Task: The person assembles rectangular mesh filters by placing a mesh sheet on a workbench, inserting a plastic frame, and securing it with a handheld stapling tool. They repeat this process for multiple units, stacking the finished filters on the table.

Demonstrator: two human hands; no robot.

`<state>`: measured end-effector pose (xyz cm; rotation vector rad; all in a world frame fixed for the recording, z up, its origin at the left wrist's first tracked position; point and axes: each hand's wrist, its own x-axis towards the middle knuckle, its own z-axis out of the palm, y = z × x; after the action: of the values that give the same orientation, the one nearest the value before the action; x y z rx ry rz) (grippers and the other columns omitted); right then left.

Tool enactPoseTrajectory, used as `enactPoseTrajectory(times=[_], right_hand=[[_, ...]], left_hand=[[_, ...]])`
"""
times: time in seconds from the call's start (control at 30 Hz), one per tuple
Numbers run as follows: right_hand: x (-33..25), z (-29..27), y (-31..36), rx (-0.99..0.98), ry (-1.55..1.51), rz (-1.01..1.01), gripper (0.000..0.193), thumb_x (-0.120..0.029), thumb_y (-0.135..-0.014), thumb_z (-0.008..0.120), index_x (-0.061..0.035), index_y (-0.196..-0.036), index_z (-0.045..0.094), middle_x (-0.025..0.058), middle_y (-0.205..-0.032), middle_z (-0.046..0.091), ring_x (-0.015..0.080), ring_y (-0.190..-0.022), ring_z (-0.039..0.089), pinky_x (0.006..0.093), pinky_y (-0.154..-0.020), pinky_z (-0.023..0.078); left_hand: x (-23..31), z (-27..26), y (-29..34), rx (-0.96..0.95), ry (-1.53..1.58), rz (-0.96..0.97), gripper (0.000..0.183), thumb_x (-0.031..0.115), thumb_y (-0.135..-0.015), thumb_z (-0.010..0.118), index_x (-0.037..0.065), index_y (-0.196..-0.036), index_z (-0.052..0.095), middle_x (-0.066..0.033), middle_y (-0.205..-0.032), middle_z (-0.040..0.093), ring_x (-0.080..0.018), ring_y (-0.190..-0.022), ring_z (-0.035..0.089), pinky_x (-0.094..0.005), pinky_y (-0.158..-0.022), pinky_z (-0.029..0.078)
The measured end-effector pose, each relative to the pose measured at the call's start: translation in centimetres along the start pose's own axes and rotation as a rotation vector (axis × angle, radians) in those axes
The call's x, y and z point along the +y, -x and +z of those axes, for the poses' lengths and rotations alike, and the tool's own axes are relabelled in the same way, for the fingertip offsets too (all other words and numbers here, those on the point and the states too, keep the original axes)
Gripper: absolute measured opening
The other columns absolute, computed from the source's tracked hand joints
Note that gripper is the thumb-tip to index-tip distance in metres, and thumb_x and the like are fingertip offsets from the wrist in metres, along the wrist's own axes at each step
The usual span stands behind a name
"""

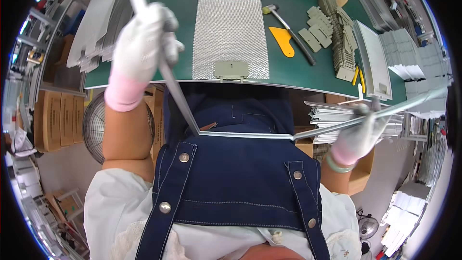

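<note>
A thin silver metal frame strip (245, 135), bent at two corners, spans the front of my apron, its two long sides splayed up and outward. My left hand (142, 43), in a white glove with a pink cuff, is closed round the left side, raised over the table edge. On the right side, my right hand (360, 134) grips the strip, slightly blurred. A small white L-shaped piece (359, 96) sticks up at its fingers; whether they hold it too, I cannot tell. Ahead lies a silver mesh sheet (230, 31), with a grey-green plate (231, 69) on its near edge.
On the green table (178, 72) are a hammer (293, 38), a yellow scraper (283, 41), yellow-handled pliers (359, 78) and stacked grey-green plates (344, 43). Metal sheets (96, 24) are piled at left. Below the table stand a fan (98, 127) and white strips (332, 118).
</note>
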<state>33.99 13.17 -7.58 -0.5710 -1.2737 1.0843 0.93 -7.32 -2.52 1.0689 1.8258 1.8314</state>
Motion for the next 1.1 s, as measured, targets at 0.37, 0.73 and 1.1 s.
enactPoseTrajectory(times=[0.37,0.73,1.1], right_hand=[[9.4,9.4,1.7,-0.859,0.356,0.171,0.079,0.004,-0.084,0.047,0.0042,-0.154,0.011,0.0276,-0.147,0.041,0.0349,-0.133,0.048,0.0385,-0.111,0.037],[17.0,11.8,-4.1,-0.506,1.254,-0.436,0.041,-0.020,-0.085,0.066,-0.0038,-0.122,0.059,0.0225,-0.121,0.060,0.0374,-0.113,0.058,0.0468,-0.094,0.049],[19.6,10.1,-7.9,-0.433,1.395,-0.247,0.032,-0.039,-0.092,0.061,-0.0087,-0.104,0.064,0.0152,-0.094,0.065,0.0356,-0.090,0.066,0.0461,-0.081,0.053]], left_hand=[[-11.9,2.1,4.7,-0.059,-0.483,0.021,0.063,0.013,-0.085,0.068,-0.007,-0.138,0.041,-0.0235,-0.134,0.053,-0.0318,-0.130,0.050,-0.0400,-0.111,0.038],[-14.0,0.7,3.1,-0.037,-0.540,-0.268,0.052,0.012,-0.089,0.058,-0.004,-0.137,0.044,-0.0157,-0.112,0.069,-0.0225,-0.101,0.067,-0.0328,-0.089,0.051],[-16.5,1.0,3.5,0.042,-0.483,-0.110,0.047,0.011,-0.085,0.057,-0.007,-0.128,0.051,-0.0162,-0.106,0.070,-0.0327,-0.111,0.058,-0.0417,-0.102,0.042]])
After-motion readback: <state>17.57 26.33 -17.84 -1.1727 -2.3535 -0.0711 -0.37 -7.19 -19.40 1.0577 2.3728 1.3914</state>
